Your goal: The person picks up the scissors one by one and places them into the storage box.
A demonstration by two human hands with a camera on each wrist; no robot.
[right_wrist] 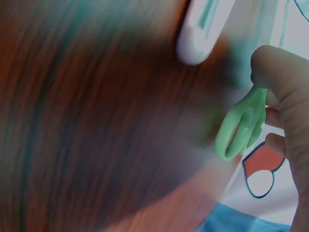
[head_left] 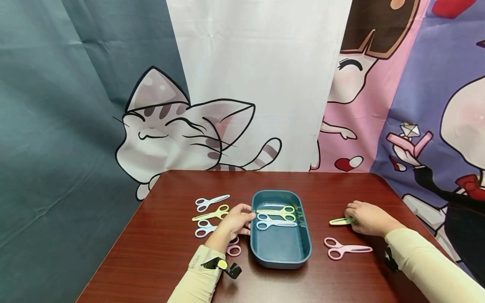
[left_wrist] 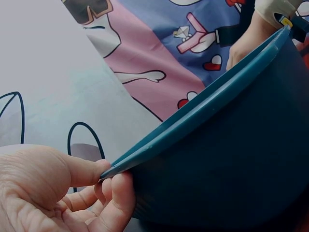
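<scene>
My left hand (head_left: 236, 221) pinches the left rim of a dark blue rectangular bin (head_left: 280, 265) between thumb and fingers. The left wrist view shows the thumb over the bin's rim (left_wrist: 193, 116). Inside the bin lie yellow-green scissors (head_left: 273, 212) and light blue scissors (head_left: 282, 223). On the right, my right hand (head_left: 369, 219) pinches green scissors (head_left: 339, 221). Their green handle loops (right_wrist: 231, 133) hang below the thumb in the right wrist view; the fingers partly cover the scissors. Pink scissors (head_left: 352, 248) lie on the table nearer me.
Left of the bin, light blue scissors (head_left: 217, 199), yellow-green scissors (head_left: 207, 216) and another light blue pair (head_left: 205, 231) lie on the brown table (head_left: 151, 252). Pink handle loops (head_left: 233, 251) show partly behind my left wrist. A cartoon-printed cloth (head_left: 261, 84) hangs behind the table.
</scene>
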